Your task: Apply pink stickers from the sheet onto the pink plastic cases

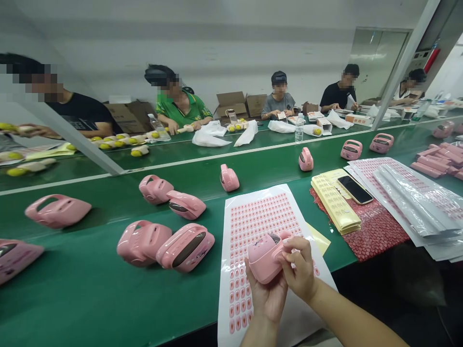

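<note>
Left of sticker sheet (pixel 237 241): clustered pink handled units (pixel 186 248). Over sticker sheet: held pink unit (pixel 263 261), tilted, cupped underneath by left hand (pixel 268 296), pinched near handle (pixel 287 234) by right hand (pixel 302 271). Right of sticker sheet: folded yellow label sheets (pixel 334 200), black-screened phone (pixel 355 189), red bubble wrap (pixel 376 231).

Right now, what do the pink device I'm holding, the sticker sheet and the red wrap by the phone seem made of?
Pink device: probably hard plastic, smooth and glossy, with highlights. Sticker sheet: paper or film, thin and white, slightly shiny. Red wrap: likely plastic bubble wrap, bumpy and shiny.
</note>
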`<state>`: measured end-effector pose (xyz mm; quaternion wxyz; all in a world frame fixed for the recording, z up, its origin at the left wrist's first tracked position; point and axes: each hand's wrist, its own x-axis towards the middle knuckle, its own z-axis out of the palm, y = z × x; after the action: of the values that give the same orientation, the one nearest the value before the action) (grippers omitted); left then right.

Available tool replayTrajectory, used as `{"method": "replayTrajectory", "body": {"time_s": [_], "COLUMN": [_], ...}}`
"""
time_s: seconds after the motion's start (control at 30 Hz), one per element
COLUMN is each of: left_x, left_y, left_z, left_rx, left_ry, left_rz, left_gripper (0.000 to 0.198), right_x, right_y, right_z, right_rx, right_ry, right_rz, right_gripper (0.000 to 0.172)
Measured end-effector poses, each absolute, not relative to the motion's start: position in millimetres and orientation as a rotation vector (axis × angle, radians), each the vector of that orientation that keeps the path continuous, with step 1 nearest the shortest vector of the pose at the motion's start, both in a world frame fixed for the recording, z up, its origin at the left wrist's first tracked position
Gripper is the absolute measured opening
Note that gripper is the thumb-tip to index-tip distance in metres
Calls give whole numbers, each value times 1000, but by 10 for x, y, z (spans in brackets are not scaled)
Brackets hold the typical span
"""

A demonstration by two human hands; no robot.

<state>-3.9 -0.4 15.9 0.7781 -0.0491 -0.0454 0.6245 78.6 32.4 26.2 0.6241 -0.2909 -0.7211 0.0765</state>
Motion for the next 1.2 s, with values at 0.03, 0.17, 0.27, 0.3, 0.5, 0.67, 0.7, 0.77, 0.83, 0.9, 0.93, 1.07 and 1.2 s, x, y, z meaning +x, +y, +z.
{"method": "replayTrajectory", "body": {"time_s": [0.03,0.17,0.27,0.3,0.5,0.67,0.7,0.77,0.83,0.9,0.93,1.07,1.2], "left_x": [-35,-47,-81,-90,-72,-83,-101,-147,-201,-250,-272,-338,-403], "left_y": [-5,-4,-5,-8,-36,-56,-62,-74,-86,-95,-97,-93,-95], "left_z": [164,131,56,31,-20,-52,-68,-100,-118,-117,-112,-106,-175], "left_rx": [-92,-29,20,35,115,170,186,209,224,226,221,193,182], "left_ry": [-108,-119,-85,-73,-59,-90,-94,-96,-100,-101,-100,-63,-6], "left_rz": [1337,1325,1362,1370,1386,1406,1414,1429,1442,1475,1501,1561,1580], "left_gripper": [83,88,79,75,64,51,50,49,51,53,53,49,47], "right_x": [788,783,781,783,786,802,820,875,946,1009,1031,1028,970], "right_y": [327,333,334,334,321,314,297,224,107,-16,-67,-146,-150], "right_z": [255,224,205,201,164,27,-14,-106,-202,-297,-343,-504,-594], "right_rx": [-659,-686,-789,-825,-993,-999,-1002,-1016,-989,-888,-827,-755,-716], "right_ry": [-1656,-1654,-1654,-1650,-1604,-1506,-1490,-1504,-1674,-1973,-2106,-2227,-2159], "right_rz": [153,163,250,276,579,847,874,874,818,665,552,133,53], "right_gripper": [19,15,10,10,43,32,31,31,32,32,30,15,16]}}
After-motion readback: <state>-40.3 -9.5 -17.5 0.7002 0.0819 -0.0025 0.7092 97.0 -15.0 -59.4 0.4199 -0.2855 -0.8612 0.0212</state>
